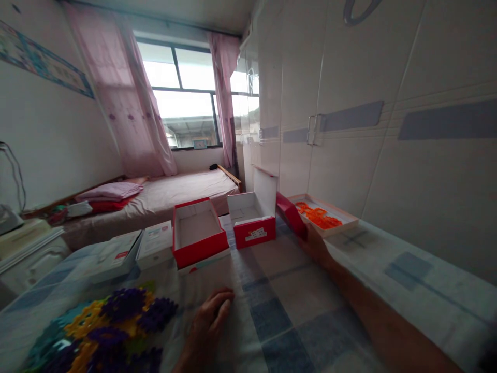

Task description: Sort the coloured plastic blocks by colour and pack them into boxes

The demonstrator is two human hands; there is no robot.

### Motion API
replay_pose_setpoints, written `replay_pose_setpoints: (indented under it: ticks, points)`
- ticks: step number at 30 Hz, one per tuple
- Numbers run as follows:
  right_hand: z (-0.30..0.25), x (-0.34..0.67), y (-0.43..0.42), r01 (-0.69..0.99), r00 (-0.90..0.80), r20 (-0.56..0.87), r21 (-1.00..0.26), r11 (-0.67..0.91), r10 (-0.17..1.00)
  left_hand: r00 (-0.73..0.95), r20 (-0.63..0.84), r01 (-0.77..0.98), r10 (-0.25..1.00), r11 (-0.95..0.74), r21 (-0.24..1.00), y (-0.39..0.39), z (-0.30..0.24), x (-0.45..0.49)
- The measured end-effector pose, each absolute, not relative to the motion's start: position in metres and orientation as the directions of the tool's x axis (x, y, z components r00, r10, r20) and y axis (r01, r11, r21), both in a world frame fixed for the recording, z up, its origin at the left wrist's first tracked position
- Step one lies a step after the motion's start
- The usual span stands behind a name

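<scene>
My right hand (313, 244) reaches forward and grips the near end of a red box lid (291, 215), which stands tilted on edge. Left of the lid is a red box (255, 234) with a white inside and its flap raised. Just right of it lies a shallow tray (349, 221) holding orange plastic pieces (320, 215). My left hand (213, 312) rests on the checked cloth with its fingers curled in, and nothing shows in it. Purple, yellow and teal gear pieces (120, 326) are heaped to its left.
Beyond my left hand, an open red box (200, 228) sits on top of a white one. White boxes (154, 243) stand further left. A white wardrobe (349, 171) borders the table (407, 269) on the right; a bed (186, 184) lies behind.
</scene>
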State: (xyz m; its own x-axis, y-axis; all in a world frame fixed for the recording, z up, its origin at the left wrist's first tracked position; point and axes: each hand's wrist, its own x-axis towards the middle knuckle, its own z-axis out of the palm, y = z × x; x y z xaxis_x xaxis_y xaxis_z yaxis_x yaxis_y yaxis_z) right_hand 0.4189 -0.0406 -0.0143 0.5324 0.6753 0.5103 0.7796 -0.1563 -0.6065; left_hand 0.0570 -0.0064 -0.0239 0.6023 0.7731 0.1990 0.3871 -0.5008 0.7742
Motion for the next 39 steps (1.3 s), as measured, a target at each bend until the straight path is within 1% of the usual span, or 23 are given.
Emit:
replay_pose_setpoints:
  ticks: [1, 3, 5, 8, 10, 13, 17, 21, 24, 26, 28, 30, 33, 35, 37, 39]
  points:
    - [-0.015, 0.418, -0.041, 0.808, 0.503, 0.514, -0.566, -0.166, 0.695, 0.603, 0.200, 0.384, 0.772, -0.501, 0.776, -0.006, -0.025, 0.057]
    - [-0.013, 0.420, -0.043, 0.845, 0.485, 0.529, -0.487, -0.219, 0.696, 0.602, 0.208, 0.378, 0.771, -0.505, 0.776, -0.006, -0.026, 0.057]
    - [-0.010, 0.426, -0.049, 0.849, 0.524, 0.545, -0.393, -0.353, 0.655, 0.606, 0.217, 0.373, 0.765, -0.514, 0.773, -0.006, -0.026, 0.057]
    - [-0.010, 0.439, -0.060, 0.765, 0.617, 0.527, -0.226, -0.603, 0.585, 0.606, 0.226, 0.369, 0.763, -0.521, 0.770, -0.007, -0.025, 0.058]
    - [-0.015, 0.449, -0.067, 0.717, 0.652, 0.482, -0.141, -0.683, 0.585, 0.604, 0.228, 0.366, 0.764, -0.519, 0.772, -0.008, -0.023, 0.058]
    - [-0.020, 0.458, -0.073, 0.715, 0.641, 0.444, -0.049, -0.698, 0.626, 0.599, 0.228, 0.367, 0.767, -0.517, 0.774, -0.009, -0.022, 0.059]
    - [-0.015, 0.460, -0.080, 0.697, 0.603, 0.467, 0.084, -0.712, 0.647, 0.595, 0.224, 0.370, 0.772, -0.511, 0.776, -0.009, -0.022, 0.059]
    - [-0.006, 0.463, -0.106, 0.674, 0.613, 0.427, 0.156, -0.722, 0.665, 0.596, 0.244, 0.355, 0.765, -0.524, 0.774, -0.009, -0.023, 0.059]
    - [-0.005, 0.466, -0.143, 0.678, 0.621, 0.409, 0.148, -0.720, 0.668, 0.597, 0.266, 0.335, 0.757, -0.536, 0.775, -0.009, -0.024, 0.059]
    - [-0.010, 0.465, -0.174, 0.678, 0.631, 0.448, 0.078, -0.731, 0.634, 0.596, 0.286, 0.319, 0.750, -0.548, 0.773, -0.010, -0.024, 0.059]
    - [-0.020, 0.461, -0.208, 0.705, 0.618, 0.515, -0.028, -0.709, 0.594, 0.598, 0.308, 0.304, 0.740, -0.565, 0.767, -0.010, -0.024, 0.059]
    - [-0.033, 0.453, -0.242, 0.784, 0.547, 0.592, -0.116, -0.610, 0.591, 0.602, 0.324, 0.293, 0.730, -0.580, 0.760, -0.009, -0.025, 0.059]
    - [-0.052, 0.430, -0.293, 0.883, 0.437, 0.673, -0.195, -0.427, 0.596, 0.603, 0.346, 0.285, 0.719, -0.599, 0.748, -0.008, -0.026, 0.058]
    - [-0.059, 0.408, -0.323, 0.888, 0.444, 0.688, -0.251, -0.386, 0.574, 0.598, 0.362, 0.285, 0.715, -0.612, 0.738, -0.007, -0.028, 0.059]
    - [-0.058, 0.385, -0.345, 0.869, 0.485, 0.678, -0.304, -0.391, 0.552, 0.596, 0.375, 0.287, 0.710, -0.624, 0.726, -0.007, -0.029, 0.059]
    - [-0.053, 0.366, -0.360, 0.836, 0.538, 0.686, -0.358, -0.417, 0.490, 0.601, 0.380, 0.290, 0.703, -0.635, 0.716, -0.008, -0.028, 0.061]
